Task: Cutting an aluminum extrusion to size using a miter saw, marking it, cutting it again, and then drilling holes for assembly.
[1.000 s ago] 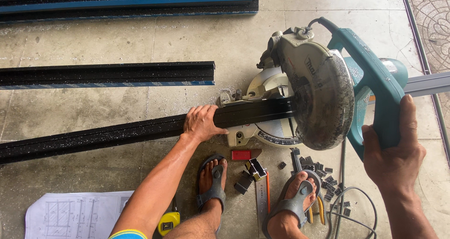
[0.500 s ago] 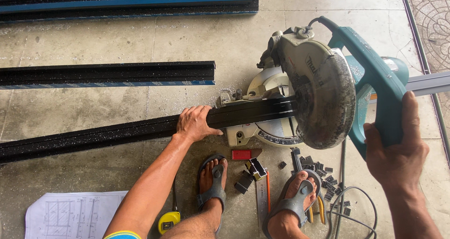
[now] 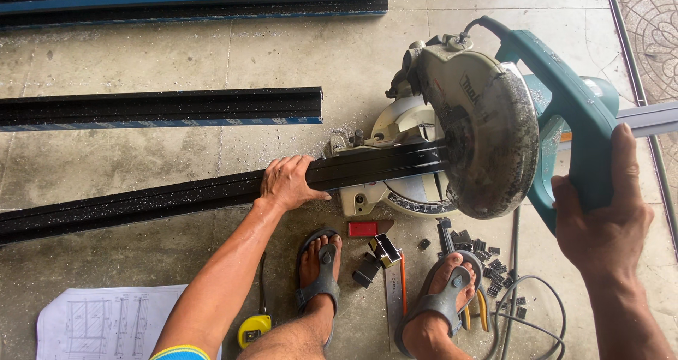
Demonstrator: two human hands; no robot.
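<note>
A teal mitre saw (image 3: 487,141) stands on the concrete floor with its grey blade guard lowered over a long black metal profile (image 3: 141,205). My left hand (image 3: 288,183) presses down on that profile just left of the saw base, fingers wrapped over its top. My right hand (image 3: 607,219) grips the saw's teal handle (image 3: 586,141) at the right. The profile runs from the left edge into the saw under the guard. My two feet in grey sandals (image 3: 321,275) rest just in front of the saw.
More black and blue profiles (image 3: 162,109) lie on the floor behind, others along the top edge. Near my feet lie a yellow tape measure (image 3: 253,330), a paper drawing (image 3: 106,321), a steel ruler (image 3: 393,296), a red block (image 3: 363,228), several small offcuts (image 3: 487,254) and the saw's cord (image 3: 522,310).
My left hand has slid a little leftward along the black profile. The saw head and my right hand have stayed in place.
</note>
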